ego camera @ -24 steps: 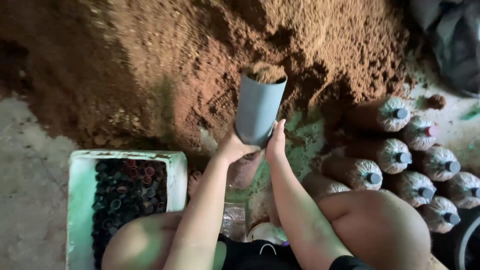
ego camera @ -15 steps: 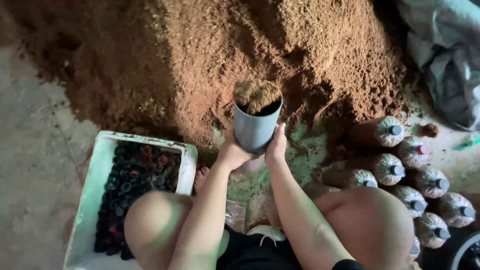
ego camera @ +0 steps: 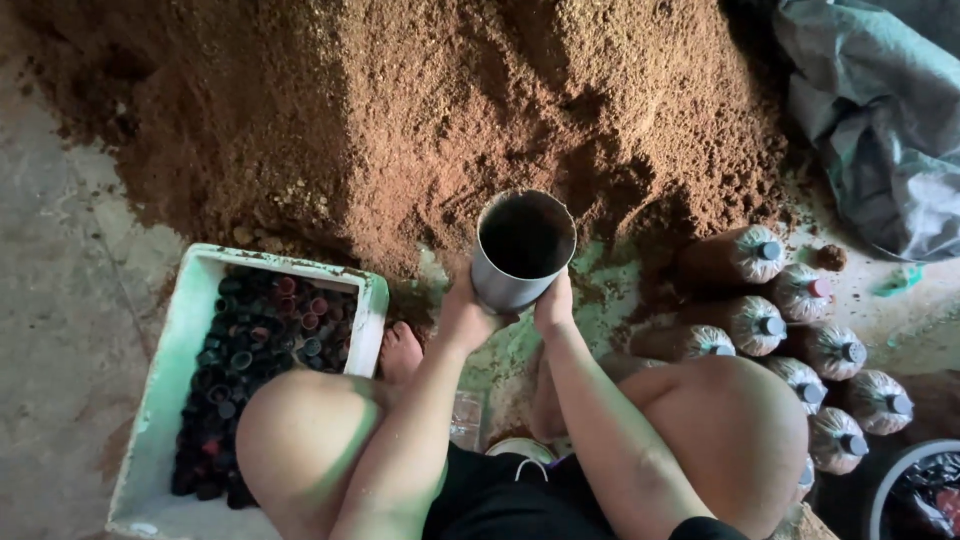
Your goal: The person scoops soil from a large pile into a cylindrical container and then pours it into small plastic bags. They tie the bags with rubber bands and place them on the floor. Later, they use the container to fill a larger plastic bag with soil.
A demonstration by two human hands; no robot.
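Note:
A grey plastic tube [ego camera: 520, 250] stands upright between my knees, its dark inside showing from above. My left hand [ego camera: 462, 315] grips its lower left side and my right hand [ego camera: 553, 305] grips its lower right side. A big heap of reddish-brown sawdust [ego camera: 400, 120] rises just behind the tube. Under my hands a clear plastic bag [ego camera: 466, 418] is partly hidden by my forearms.
A white foam box [ego camera: 175, 350] of dark round caps sits at my left knee. Several filled, capped bags [ego camera: 760, 325] lie in rows at my right. A grey tarp [ego camera: 880, 130] is bunched at the top right. A dark tub [ego camera: 915, 490] shows at the bottom right corner.
The tube was heaped with sawdust and tilted; now it stands lower and upright, and its inside looks dark, with no heap on top. Both hands stayed on it.

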